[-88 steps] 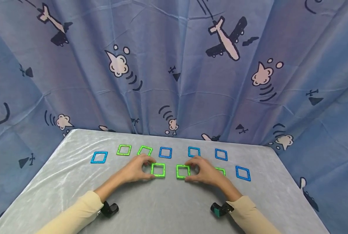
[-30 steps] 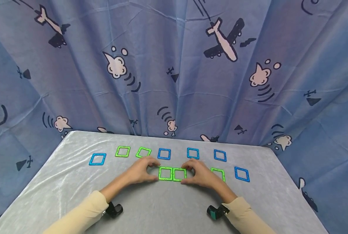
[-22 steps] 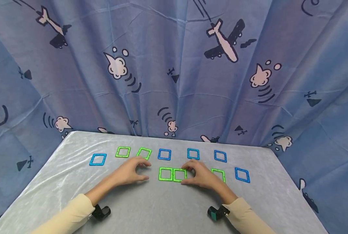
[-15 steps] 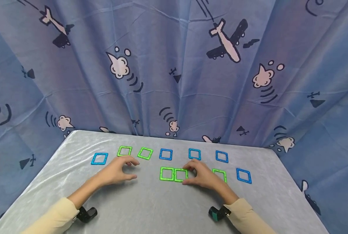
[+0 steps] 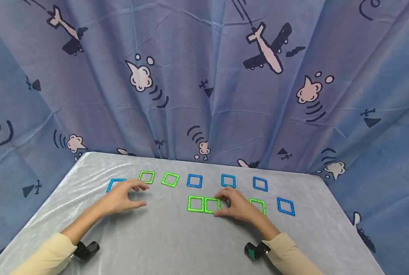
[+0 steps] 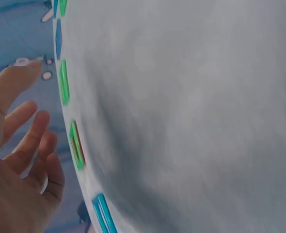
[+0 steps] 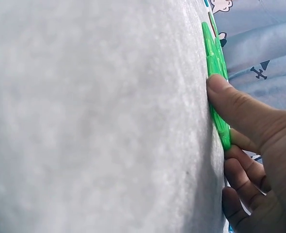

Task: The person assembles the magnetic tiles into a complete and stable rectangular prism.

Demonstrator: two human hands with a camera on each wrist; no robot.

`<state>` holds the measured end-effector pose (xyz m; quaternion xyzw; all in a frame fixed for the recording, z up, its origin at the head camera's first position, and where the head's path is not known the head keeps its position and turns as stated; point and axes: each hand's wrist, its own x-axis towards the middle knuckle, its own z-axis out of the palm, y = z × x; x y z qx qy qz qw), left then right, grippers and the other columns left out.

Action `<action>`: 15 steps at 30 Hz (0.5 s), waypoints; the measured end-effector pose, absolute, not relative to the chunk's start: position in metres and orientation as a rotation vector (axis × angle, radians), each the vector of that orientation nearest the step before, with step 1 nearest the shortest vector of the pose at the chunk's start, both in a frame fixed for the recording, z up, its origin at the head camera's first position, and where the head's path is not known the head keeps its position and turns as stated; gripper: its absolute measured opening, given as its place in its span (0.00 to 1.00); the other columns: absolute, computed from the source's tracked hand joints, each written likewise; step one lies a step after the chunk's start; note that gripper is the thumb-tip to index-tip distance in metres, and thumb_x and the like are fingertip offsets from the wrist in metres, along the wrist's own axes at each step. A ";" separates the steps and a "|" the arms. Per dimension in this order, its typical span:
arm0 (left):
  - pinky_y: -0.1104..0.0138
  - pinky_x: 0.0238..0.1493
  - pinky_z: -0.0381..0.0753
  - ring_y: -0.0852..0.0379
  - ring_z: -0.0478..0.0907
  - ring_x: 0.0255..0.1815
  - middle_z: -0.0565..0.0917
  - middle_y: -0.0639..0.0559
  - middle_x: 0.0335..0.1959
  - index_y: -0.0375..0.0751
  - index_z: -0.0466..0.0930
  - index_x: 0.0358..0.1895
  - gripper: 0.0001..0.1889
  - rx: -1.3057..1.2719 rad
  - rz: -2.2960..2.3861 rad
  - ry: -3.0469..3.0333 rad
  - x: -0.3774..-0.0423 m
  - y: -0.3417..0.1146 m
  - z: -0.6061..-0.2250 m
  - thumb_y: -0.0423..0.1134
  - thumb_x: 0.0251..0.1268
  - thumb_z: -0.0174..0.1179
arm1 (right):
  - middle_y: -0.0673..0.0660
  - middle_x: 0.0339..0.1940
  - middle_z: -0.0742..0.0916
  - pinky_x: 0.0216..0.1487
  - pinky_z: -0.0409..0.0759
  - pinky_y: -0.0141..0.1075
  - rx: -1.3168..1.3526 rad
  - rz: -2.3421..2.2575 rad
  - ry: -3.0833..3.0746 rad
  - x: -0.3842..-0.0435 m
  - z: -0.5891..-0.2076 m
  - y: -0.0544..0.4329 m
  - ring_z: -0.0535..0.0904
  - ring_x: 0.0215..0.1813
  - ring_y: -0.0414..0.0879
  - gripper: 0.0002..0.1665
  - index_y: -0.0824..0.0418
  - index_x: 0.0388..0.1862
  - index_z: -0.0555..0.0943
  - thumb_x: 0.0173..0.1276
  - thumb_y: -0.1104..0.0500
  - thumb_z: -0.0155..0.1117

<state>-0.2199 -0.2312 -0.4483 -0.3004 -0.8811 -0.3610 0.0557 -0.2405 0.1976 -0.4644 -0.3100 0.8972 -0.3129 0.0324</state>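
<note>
Two hollow square magnetic tiles, both green, lie edge to edge on the cloth in the middle of the head view: a left green tile (image 5: 189, 204) and a right green tile (image 5: 212, 199). My right hand (image 5: 238, 206) pinches the right one at its sides between thumb and fingers; the right wrist view shows the thumb on the green edge (image 7: 219, 121). Away to the left, my left hand (image 5: 120, 196) holds nothing, thumb and fingers spread apart. It hangs near a blue tile (image 5: 116, 179) and partly covers it in the head view.
Along the back lie two green tiles, one upright (image 5: 146, 172) and one turned (image 5: 170, 186), and blue tiles (image 5: 194, 186), (image 5: 228, 186), (image 5: 260, 189). Another green tile (image 5: 257, 200) is partly behind my right hand, with a blue tile (image 5: 285, 214) beyond. A patterned curtain (image 5: 177, 76) hangs behind the table (image 5: 177, 244).
Both hands brought the two green tiles together until their edges met. My left hand then let go and moved left toward the blue tile. My right hand has stayed on its tile.
</note>
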 end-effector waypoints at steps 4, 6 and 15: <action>0.50 0.46 0.81 0.44 0.82 0.43 0.86 0.46 0.46 0.37 0.84 0.52 0.23 -0.907 -1.051 -2.610 -0.224 -0.252 -0.451 0.38 0.53 0.80 | 0.51 0.46 0.82 0.50 0.78 0.45 -0.952 -0.960 2.768 -0.241 -0.465 0.196 0.78 0.47 0.48 0.29 0.61 0.51 0.85 0.55 0.48 0.84; 0.52 0.43 0.81 0.46 0.83 0.41 0.86 0.46 0.44 0.37 0.85 0.51 0.23 -0.894 -1.029 -2.587 -0.226 -0.265 -0.453 0.38 0.52 0.80 | 0.51 0.46 0.82 0.50 0.78 0.45 -0.948 -0.957 2.770 -0.241 -0.465 0.196 0.77 0.47 0.48 0.29 0.61 0.51 0.85 0.55 0.48 0.84; 0.61 0.38 0.80 0.52 0.81 0.37 0.86 0.49 0.41 0.37 0.85 0.49 0.23 -0.754 -1.025 -2.583 -0.231 -0.312 -0.463 0.36 0.47 0.82 | 0.52 0.46 0.82 0.50 0.78 0.46 -0.947 -0.944 2.771 -0.240 -0.465 0.196 0.77 0.46 0.48 0.30 0.61 0.51 0.85 0.55 0.48 0.84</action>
